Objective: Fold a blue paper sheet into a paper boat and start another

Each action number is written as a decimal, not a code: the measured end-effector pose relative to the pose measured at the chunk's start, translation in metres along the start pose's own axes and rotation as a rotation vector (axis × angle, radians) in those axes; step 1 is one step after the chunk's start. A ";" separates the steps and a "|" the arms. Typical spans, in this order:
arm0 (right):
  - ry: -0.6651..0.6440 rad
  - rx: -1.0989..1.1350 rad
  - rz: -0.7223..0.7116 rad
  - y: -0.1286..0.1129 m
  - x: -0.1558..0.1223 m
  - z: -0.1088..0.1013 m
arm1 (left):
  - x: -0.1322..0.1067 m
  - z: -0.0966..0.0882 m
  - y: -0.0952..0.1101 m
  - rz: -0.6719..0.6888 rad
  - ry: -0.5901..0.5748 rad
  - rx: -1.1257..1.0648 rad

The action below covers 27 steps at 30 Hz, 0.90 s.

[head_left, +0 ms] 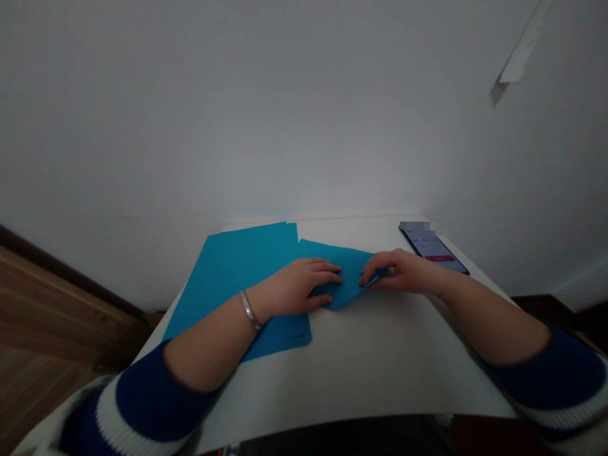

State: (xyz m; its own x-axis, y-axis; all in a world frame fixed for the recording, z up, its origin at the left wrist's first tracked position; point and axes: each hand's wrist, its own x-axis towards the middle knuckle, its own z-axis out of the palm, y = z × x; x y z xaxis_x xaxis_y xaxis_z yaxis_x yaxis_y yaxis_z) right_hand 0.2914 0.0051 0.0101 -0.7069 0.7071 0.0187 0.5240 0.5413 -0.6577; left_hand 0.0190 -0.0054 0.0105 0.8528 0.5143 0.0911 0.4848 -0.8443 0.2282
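A piece of blue paper, partly folded, lies on the white table between my hands. My left hand rests on its left part, fingers stretched out and thumb apart, with a silver bracelet at the wrist. The right end of that paper is pinched between the thumb and fingers of my right hand, and its near edge lifts slightly off the table. Under my left forearm are larger blue sheets, stacked a little askew. My fingers hide parts of the folded piece.
A phone with a lit screen lies at the table's right rear. The white table stands against a pale wall. Wooden furniture is at the left. A loose paper strip hangs on the wall at upper right.
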 end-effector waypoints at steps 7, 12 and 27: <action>0.085 -0.079 0.159 0.004 0.003 0.005 | 0.001 0.002 0.000 -0.080 0.004 -0.054; 0.146 -0.177 0.189 0.006 0.009 0.011 | 0.000 0.005 -0.004 -0.098 -0.016 -0.112; 0.240 -0.400 0.280 0.000 0.019 0.021 | -0.001 0.008 0.003 -0.244 0.104 -0.206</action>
State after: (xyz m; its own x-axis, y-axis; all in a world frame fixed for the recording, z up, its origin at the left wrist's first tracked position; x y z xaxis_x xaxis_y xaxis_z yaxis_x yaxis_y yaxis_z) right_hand 0.2677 0.0086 -0.0055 -0.4107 0.9077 0.0865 0.8497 0.4154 -0.3247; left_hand 0.0209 -0.0093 0.0032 0.6871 0.7189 0.1057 0.6134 -0.6518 0.4460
